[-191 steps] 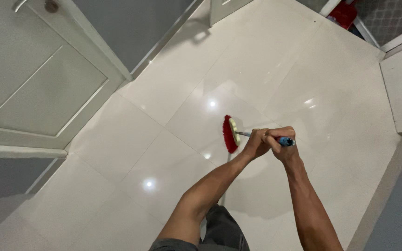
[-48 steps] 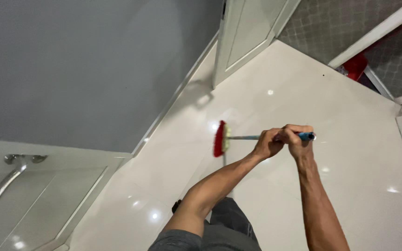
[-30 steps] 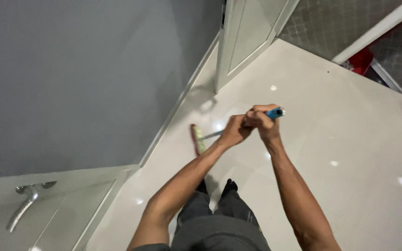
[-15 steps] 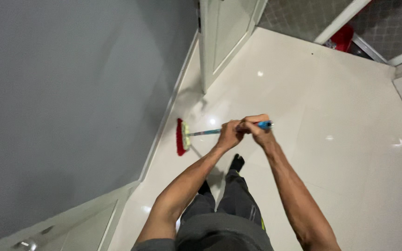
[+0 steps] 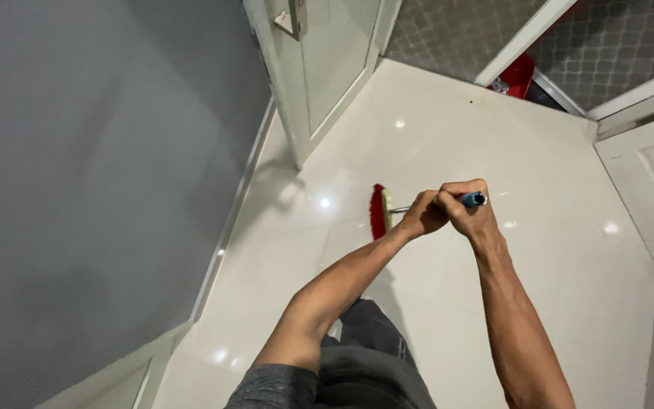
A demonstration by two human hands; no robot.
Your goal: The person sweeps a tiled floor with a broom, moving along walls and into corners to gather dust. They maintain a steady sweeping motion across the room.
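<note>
Broom handle (image 5: pixel 397 209) mostly hidden under both hands; red container (image 5: pixel 515 76) half hidden.

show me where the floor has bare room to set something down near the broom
Glossy white tile floor lies bare right of both hands, up to the white panelled door. More bare tile runs from the red-bristled broom head toward the red bin. Tightest: the strip between grey wall and open white door.

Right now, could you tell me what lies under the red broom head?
Glossy white tiled floor surrounds the red broom head; the patch directly beneath it is covered. Both hands, left and right, hide most of the handle.
</note>
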